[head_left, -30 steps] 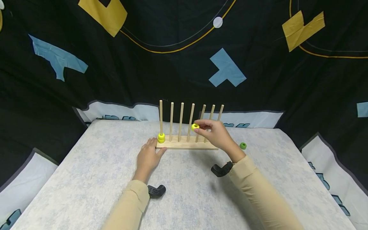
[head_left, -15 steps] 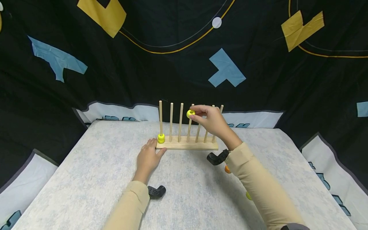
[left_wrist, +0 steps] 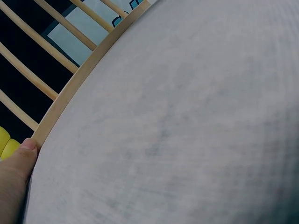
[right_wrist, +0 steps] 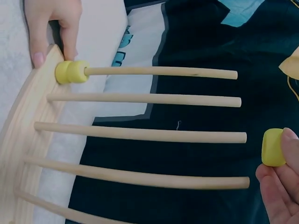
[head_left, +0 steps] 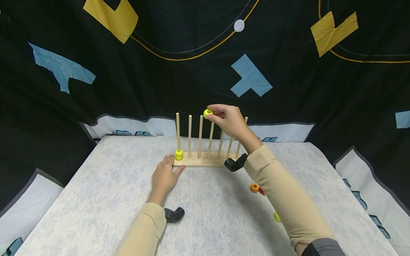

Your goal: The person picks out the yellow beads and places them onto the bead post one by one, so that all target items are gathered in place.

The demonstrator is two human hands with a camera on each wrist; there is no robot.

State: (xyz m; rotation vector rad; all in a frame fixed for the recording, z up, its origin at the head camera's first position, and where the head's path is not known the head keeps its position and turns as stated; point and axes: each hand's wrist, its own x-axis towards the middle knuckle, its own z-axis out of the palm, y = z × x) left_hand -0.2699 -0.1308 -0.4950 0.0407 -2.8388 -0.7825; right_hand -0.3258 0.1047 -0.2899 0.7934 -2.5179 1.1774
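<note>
A wooden peg stand (head_left: pixel 195 163) with a row of upright pegs stands at the far side of the table. On its leftmost peg sit two yellow beads (head_left: pixel 178 155), stacked at the base. My left hand (head_left: pixel 164 179) holds the left end of the base, thumb on the near edge and fingers behind, as the right wrist view shows. Between thumb and fingers of my right hand (head_left: pixel 233 122) is another yellow bead (right_wrist: pixel 272 148), its hole showing from above. It is raised to about the height of the peg tops, off the ends of the middle pegs.
Right of the stand, an orange bead (head_left: pixel 252 189) and a red piece (head_left: pixel 261 191) lie on the table (head_left: pixel 205 213). A yellow-green bead (head_left: pixel 277 217) is partly hidden behind the right sleeve (head_left: pixel 288 202). A black curtain (head_left: pixel 179 85) hangs behind the table.
My right hand has lifted the yellow bead upward and slightly left, from low among the pegs to their tops. The left hand stays on the stand's end.
</note>
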